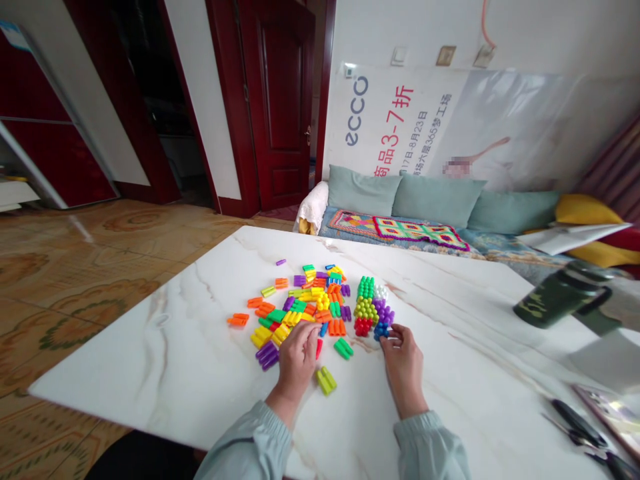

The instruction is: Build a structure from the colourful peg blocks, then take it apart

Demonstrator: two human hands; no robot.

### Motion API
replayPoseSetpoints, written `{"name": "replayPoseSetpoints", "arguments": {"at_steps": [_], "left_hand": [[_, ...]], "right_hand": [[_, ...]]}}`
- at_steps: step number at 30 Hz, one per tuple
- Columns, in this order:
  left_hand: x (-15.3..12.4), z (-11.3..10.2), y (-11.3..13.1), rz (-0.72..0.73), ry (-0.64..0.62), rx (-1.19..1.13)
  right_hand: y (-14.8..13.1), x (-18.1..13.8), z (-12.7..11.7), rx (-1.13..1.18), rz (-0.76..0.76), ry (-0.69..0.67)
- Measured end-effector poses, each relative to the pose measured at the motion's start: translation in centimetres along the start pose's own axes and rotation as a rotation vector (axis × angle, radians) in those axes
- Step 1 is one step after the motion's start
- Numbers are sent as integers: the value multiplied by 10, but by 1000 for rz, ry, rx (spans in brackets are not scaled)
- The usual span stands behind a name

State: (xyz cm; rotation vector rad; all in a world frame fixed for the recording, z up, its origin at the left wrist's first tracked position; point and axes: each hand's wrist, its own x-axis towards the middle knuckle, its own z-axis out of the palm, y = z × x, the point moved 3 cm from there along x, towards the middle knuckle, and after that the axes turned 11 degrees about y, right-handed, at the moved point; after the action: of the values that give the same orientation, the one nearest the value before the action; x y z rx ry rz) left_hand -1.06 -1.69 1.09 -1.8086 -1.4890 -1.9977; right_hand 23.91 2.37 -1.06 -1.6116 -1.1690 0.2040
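Observation:
Colourful plastic building blocks shaped like joined tubes lie in a loose pile (305, 303) on the white marbled table (200, 347). My left hand (297, 357) is at the near edge of the pile, its fingers pinched together by a small blue block (324, 329). A red block (319, 348) is partly covered by this hand. My right hand (404, 357) has thumb and fingertips closed on a blue block (381, 331) at the near end of blocks grouped by colour. That cluster has green (365, 287), lime (367, 311), red (363, 326), white (381, 292) and purple (384, 313) blocks.
A lime block (326, 381) and a green block (343, 348) lie between my hands. To the right are a dark green flask (560, 297) and scissors (580, 427). Beyond the table stands a sofa with pale green cushions (437, 200).

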Motion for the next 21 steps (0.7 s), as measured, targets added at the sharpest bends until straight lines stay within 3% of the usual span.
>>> {"name": "replayPoseSetpoints", "arguments": {"at_steps": [4,6,10,14,21], "left_hand": [[0,3,-1,20,-56,168],[0,8,0,54,-130,289],[-2,16,5,105,-259,425],[-6,18,7,97,-302,497],[-5,17,7,94,-313,539]], "right_hand": [[-17,-12,-9,0,-139,192],[-27,-21,-9,42,-237,204],[-44,-40,7,191,-412,-46],[-52,-51,18,150,-513,-240],[-54,-55,22,-33,-512,-437]]}}
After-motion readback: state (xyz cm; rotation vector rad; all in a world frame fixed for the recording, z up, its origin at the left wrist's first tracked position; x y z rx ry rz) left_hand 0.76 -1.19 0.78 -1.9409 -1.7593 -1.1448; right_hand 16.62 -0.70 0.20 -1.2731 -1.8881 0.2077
